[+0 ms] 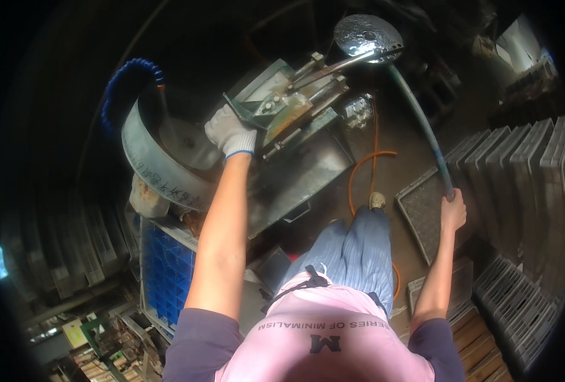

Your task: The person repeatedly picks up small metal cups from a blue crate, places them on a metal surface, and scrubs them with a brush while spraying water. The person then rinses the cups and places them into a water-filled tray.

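Note:
My left hand (pixel 230 131), in a white knit glove, touches the edge of a green metal bracket (pixel 249 114) on a sliding machine fixture (pixel 287 112). Its fingers are partly hidden, so whether they grip the bracket is unclear. Left of the glove, a flat round wheel (pixel 184 141) lies inside a curved metal guard (pixel 160 176) that bears handwriting. A blue segmented coolant hose (pixel 132 67) arcs above, its orange nozzle (pixel 161 87) pointing at the wheel. Bare, my right hand (pixel 453 210) is closed around the lower end of a long metal lever (pixel 421 114). The lever's top meets a bar beside a shiny round plate (pixel 368 36).
A metal tank (pixel 301 167) sits below the fixture. Orange hose (pixel 359 174) curves across the floor near my foot. Stacked grey plastic crates (pixel 516 153) stand on the right, and a blue divided crate (pixel 168 267) is at lower left. Wooden slats (pixel 483 344) lie at lower right.

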